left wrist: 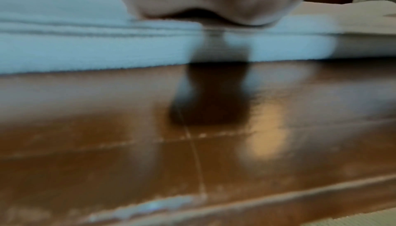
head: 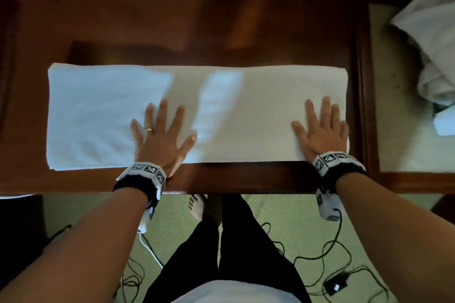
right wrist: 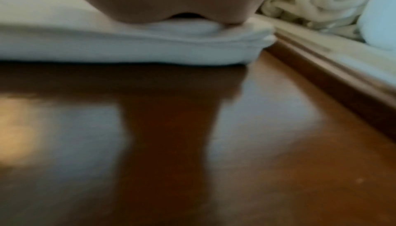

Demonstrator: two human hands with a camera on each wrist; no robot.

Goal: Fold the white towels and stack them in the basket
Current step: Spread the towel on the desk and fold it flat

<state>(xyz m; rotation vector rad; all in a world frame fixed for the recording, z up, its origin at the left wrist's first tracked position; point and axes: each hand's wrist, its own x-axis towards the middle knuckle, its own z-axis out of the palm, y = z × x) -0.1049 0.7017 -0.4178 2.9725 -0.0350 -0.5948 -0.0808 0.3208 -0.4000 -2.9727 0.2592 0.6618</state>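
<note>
The left hand (head: 161, 139) is laid flat, fingers spread wide, on the near middle of a long white terry towel folded into a narrow strip (head: 197, 115), and the right hand (head: 321, 131) is pressed flat in the same way, fingers straight, on the strip's right end; nothing is gripped by either. In the wrist views each palm is seen bearing down on several stacked layers at the near edge. The strip is spread lengthwise across the dark polished wooden worktop (head: 147, 19), its right end close to the raised wooden rim. Beyond that rim, on a pale surface, a heap of unfolded white towels (head: 433, 51) is seen; no basket can be made out in any view. The step is judged to be smoothing before the next cross fold. Slipping is the main risk: the worktop looks glossy, so the layers could be pushed out of line if pressure is uneven, and the unweighted left end could be dragged askew when the right end is lifted over.
</note>
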